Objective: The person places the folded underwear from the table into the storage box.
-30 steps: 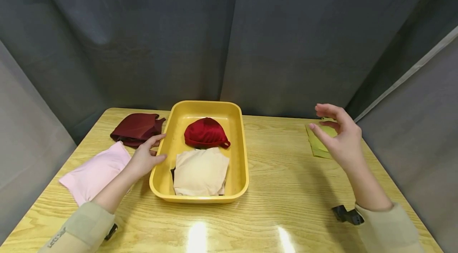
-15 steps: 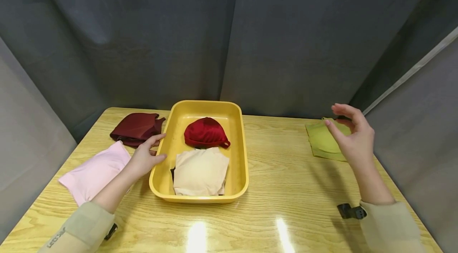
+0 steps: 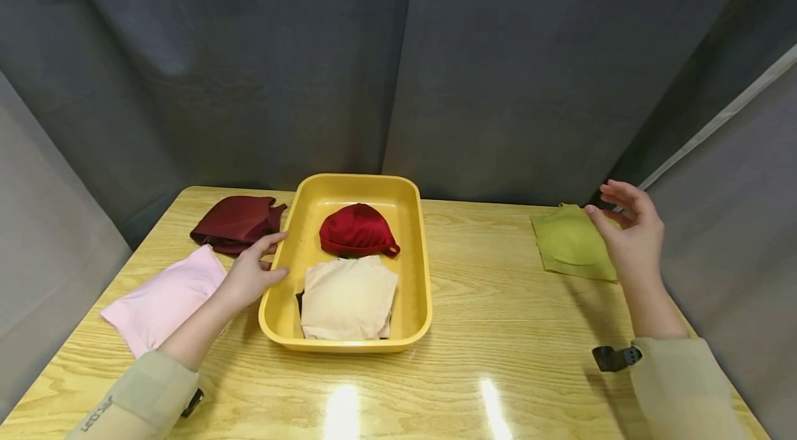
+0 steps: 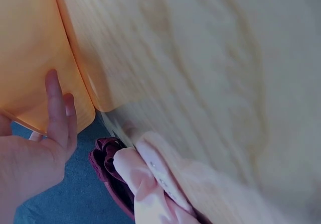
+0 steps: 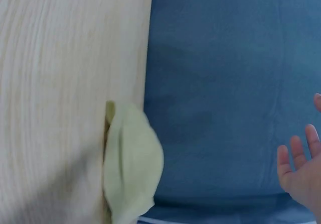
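At the left rim of the yellow tray [image 3: 283,337] my left hand [image 3: 250,279] rests with extended fingers. In the left wrist view, two fingers [image 4: 56,101] lie against the tray's side. Inside the tray are a dark red folded bra [image 3: 358,231] with a rounded cup and a cream folded garment [image 3: 349,298] in front of it. My right hand [image 3: 638,236] hovers at the right edge of a yellow-green folded bra [image 3: 573,243], overlapping it in the head view. Its fingers are apart and loosely curved, holding nothing. The right wrist view shows the hand [image 5: 301,169] beside the bra [image 5: 131,163].
Left of the tray lie a maroon folded garment [image 3: 233,220] and, nearer, a pink one [image 3: 168,301], partly behind the left forearm. The wooden table [image 3: 486,315] ends at a dark grey curtain [image 3: 498,66], with lighter grey panels on both sides.
My right hand has moved right and slightly lower, past the yellow-green bra, uncovering more of it. The left hand and the tray stay put.
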Demonstrator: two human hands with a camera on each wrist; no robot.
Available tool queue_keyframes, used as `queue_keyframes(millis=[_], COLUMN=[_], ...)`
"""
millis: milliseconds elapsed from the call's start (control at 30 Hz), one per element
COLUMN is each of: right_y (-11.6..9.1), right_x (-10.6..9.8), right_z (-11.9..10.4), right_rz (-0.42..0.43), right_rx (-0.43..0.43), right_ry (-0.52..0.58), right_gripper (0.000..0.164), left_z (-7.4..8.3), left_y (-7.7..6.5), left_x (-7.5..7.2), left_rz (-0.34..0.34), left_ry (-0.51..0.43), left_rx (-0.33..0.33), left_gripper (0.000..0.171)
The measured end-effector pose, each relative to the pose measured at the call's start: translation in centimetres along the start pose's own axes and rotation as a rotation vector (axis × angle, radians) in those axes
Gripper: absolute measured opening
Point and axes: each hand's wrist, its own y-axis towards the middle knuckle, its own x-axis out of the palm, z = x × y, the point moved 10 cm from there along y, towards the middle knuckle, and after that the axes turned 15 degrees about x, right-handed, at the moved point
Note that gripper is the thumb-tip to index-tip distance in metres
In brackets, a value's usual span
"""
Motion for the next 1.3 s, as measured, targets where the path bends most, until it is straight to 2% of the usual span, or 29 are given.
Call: queue_keyframes(millis=[467, 667, 867, 1100, 1300], right_y=[3.0, 4.4, 4.9, 4.9, 5.1], right_x=[-1.7, -2.0, -2.4, -2.5, -2.6], right_z=[8.0, 12.2, 14.8, 16.6, 18.6], right_rz=[0.028, 0.011, -0.025, -0.037, -0.048], right_rx=[0.284, 0.397, 0.423, 0.407, 0.469], right_ry=[0.078, -0.018, -0.113, -0.306, -0.33], right_gripper=[0.05, 0.054, 0.056, 0.059, 0.066], left_z=[-0.3, -0.3, -0.3, -0.4, -0.6], left_y=[-0.1, 0.0, -0.1, -0.2, -0.1], left_x=[0.1, 0.2, 0.2, 0.1, 0.1], left_rz=[-0.009, -0.012, -0.016, -0.012, -0.011], left_ry=[0.003, -0.002, -0.001, 0.0, -0.007], left_rx=[-0.013, -0.016, -0.023, -0.026, -0.024], left_gripper=[0.064, 0.064, 0.064, 0.064, 0.064])
